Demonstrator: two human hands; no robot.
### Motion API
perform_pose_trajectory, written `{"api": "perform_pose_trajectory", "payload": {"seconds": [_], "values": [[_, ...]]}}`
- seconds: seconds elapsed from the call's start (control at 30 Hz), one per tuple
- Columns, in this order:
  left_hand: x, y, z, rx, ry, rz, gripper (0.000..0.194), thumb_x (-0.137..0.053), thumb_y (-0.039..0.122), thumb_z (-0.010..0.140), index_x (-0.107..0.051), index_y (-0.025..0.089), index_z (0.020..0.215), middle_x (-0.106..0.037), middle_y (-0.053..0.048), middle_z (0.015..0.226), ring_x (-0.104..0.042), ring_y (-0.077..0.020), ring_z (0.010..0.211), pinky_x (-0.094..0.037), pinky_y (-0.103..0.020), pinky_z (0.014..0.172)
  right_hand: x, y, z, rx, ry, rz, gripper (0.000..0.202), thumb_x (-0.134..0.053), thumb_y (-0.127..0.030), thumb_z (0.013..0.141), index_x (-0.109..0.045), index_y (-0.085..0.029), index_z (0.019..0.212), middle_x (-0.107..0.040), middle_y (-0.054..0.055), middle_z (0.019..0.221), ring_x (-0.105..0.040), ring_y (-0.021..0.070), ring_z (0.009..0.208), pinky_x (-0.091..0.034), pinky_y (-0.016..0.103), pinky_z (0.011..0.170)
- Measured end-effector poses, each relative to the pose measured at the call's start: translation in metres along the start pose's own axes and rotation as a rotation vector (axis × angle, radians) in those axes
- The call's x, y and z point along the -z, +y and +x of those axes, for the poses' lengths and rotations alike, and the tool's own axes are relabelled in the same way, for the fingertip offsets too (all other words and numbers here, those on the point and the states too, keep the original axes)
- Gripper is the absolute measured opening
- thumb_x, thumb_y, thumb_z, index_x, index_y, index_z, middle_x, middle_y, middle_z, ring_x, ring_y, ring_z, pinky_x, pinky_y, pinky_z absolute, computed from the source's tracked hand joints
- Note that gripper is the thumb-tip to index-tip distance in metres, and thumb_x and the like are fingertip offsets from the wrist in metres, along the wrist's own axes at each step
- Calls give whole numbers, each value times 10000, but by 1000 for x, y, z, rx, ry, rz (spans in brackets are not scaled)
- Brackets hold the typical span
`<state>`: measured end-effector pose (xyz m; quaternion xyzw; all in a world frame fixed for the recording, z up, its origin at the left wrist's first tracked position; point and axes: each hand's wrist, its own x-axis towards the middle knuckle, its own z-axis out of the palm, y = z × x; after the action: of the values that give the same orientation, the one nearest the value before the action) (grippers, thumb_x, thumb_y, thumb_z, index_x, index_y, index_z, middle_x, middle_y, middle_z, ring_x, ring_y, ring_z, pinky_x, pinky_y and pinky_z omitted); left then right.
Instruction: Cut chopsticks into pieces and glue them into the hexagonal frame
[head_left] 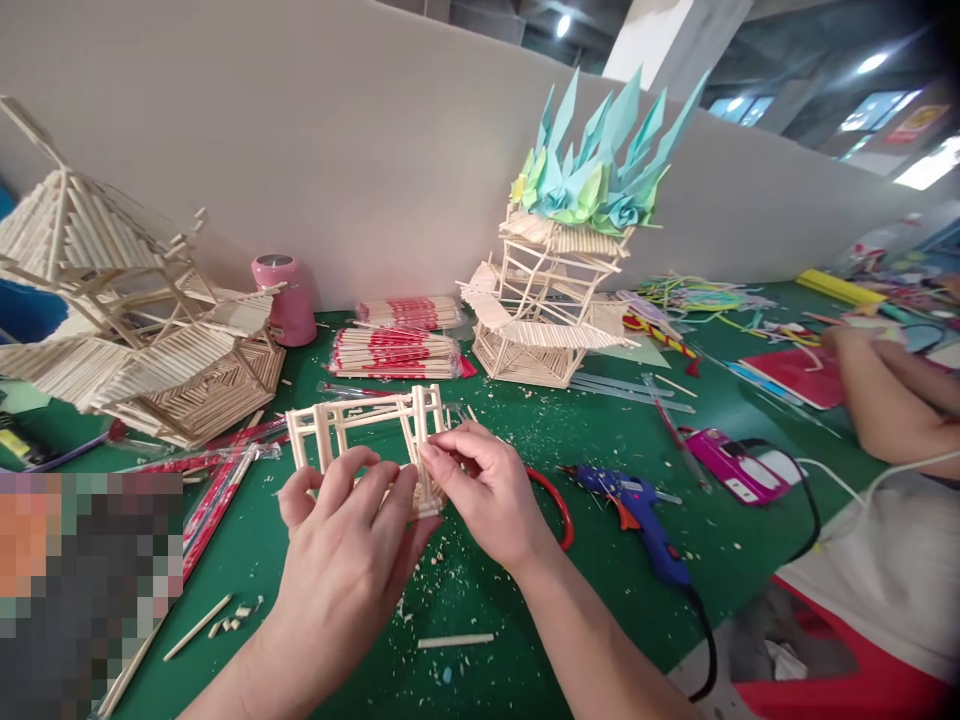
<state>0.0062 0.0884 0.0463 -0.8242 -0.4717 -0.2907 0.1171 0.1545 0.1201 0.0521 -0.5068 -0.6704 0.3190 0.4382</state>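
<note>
In the head view, a green worktop [517, 675] strewn with pale wood crumbs, backed by a plain grey-white partition [337, 150]; past its edge at upper right, a dim room with bright ceiling lights [564, 25]. At left, a peaked pavilion model of pale wooden sticks [97, 240], with a pink cylindrical container [291, 305] just beside. At upper centre, red-and-white plastic packets of sticks [394, 353]; right of those, a stick tower [555, 334] topped with folded blue-green paper [585, 190]. Right of centre, a blue glue gun with an orange trigger [630, 500]; at the right edge, another person's bent arm [874, 400].

In the middle of the frame, a small open framework of pale wooden sticks [322, 437]. Left hand [345, 550] with fingers curled around its lower right part, contact partly hidden. Right hand [487, 490] with thumb and forefinger pinched narrow on an upright at its right end.
</note>
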Motion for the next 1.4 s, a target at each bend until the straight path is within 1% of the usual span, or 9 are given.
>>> {"api": "perform_pose_trajectory", "payload": {"seconds": [0.17, 0.33, 0.63, 0.97, 1.2, 1.3, 1.37, 1.4], "values": [[1, 1, 0, -33, 8, 22, 213, -428, 239, 915, -615, 139, 892, -683, -86, 813, -553, -300, 904, -336, -420, 728, -1, -1, -3, 12, 25, 34, 179, -571, -268, 839, -695, -152, 784, -537, 1, 696, -487, 118, 611, -387, 246, 552], [1, 1, 2, -57, 20, 8, 193, -448, 215, 909, -615, 120, 885, -688, -91, 804, -574, -299, 870, -318, -425, 711, -3, -1, -4, 14, 39, 42, 175, -576, -265, 841, -703, -149, 811, -562, 13, 719, -513, 128, 652, -398, 248, 569], [2, 2, 2, -62, 25, 3, 187, -441, 202, 912, -608, 123, 885, -694, -86, 801, -577, -292, 864, -306, -429, 716, -3, 1, -5, 25, 48, 35, 179, -569, -265, 849, -706, -157, 812, -565, 15, 719, -520, 132, 658, -410, 252, 582], [3, 0, 3, -88, 29, 30, 182, -448, 199, 906, -613, 127, 881, -693, -80, 790, -574, -301, 856, -300, -429, 709, -4, 0, -5, 25, 58, 39, 178, -577, -270, 840, -701, -152, 791, -554, 11, 702, -510, 128, 636, -399, 249, 556], [1, 1, 1, -72, 31, 30, 201, -424, 216, 920, -608, 141, 893, -696, -74, 797, -582, -301, 865, -305, -445, 725, -4, -1, -5, 28, 58, 43, 183, -568, -269, 841, -695, -160, 767, -536, 3, 681, -492, 127, 620, -392, 248, 550], [0, 3, 0, -41, 30, 24, 191, -425, 227, 920, -601, 156, 899, -692, -67, 802, -582, -302, 878, -317, -455, 735, -4, -1, -6, 28, 62, 44, 175, -569, -272, 841, -694, -164, 782, -545, 5, 695, -499, 128, 631, -394, 250, 558], [2, 4, -2, -32, 20, 21, 182, -453, 267, 911, -595, 156, 932, -690, -82, 851, -573, -311, 910, -335, -456, 737, -4, 0, -6, 27, 59, 46, 170, -571, -270, 841, -692, -168, 781, -551, 5, 705, -503, 129, 639, -397, 252, 568], [5, 3, -3, -30, 21, 24, 206, -479, 307, 897, -588, 150, 974, -685, -104, 911, -562, -323, 941, -346, -461, 746, -4, 1, -6, 27, 56, 50, 170, -571, -271, 841, -690, -169, 774, -549, 4, 704, -502, 128, 637, -398, 253, 571]]}}
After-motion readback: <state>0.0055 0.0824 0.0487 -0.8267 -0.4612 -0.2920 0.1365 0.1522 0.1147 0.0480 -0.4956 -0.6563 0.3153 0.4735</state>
